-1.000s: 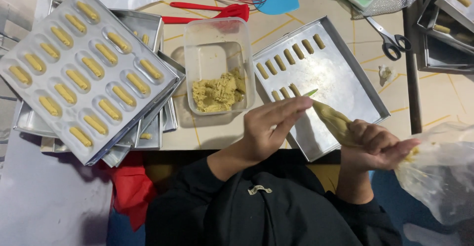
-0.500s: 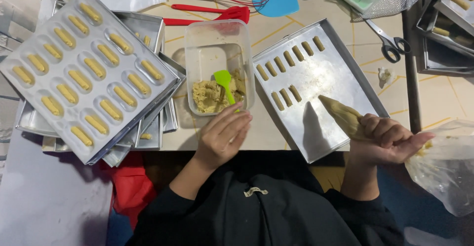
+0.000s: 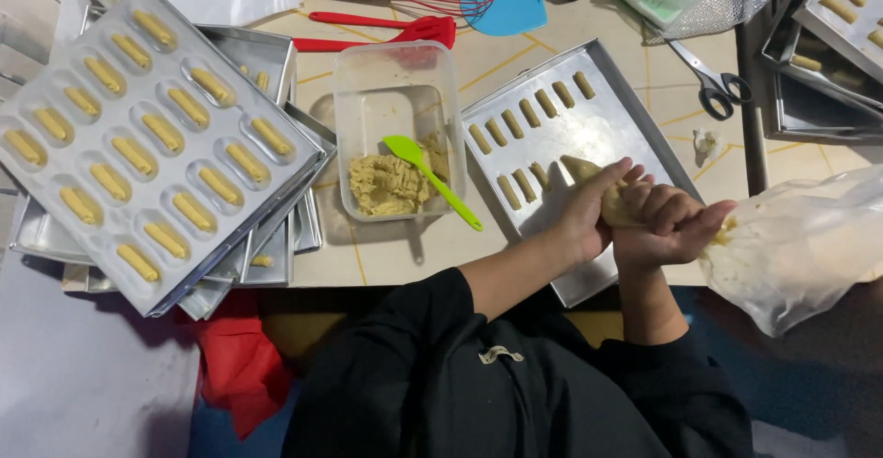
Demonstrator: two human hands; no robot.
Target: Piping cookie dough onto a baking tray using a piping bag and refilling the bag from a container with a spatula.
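Piping bag is sitting in both hands at the near edge of the flat baking tray, its loose plastic end billowing off to the tray's right. Right hand is squeezing tight around the bag's neck; left hand is wrapping snugly around the dough-filled tip, which is pointing onto the tray. Beyond the hands, piped dough fingers are lining the tray's far side. Left of the tray, a clear tub is holding dough and a green spatula. Scissors are lying past the tray's right corner.
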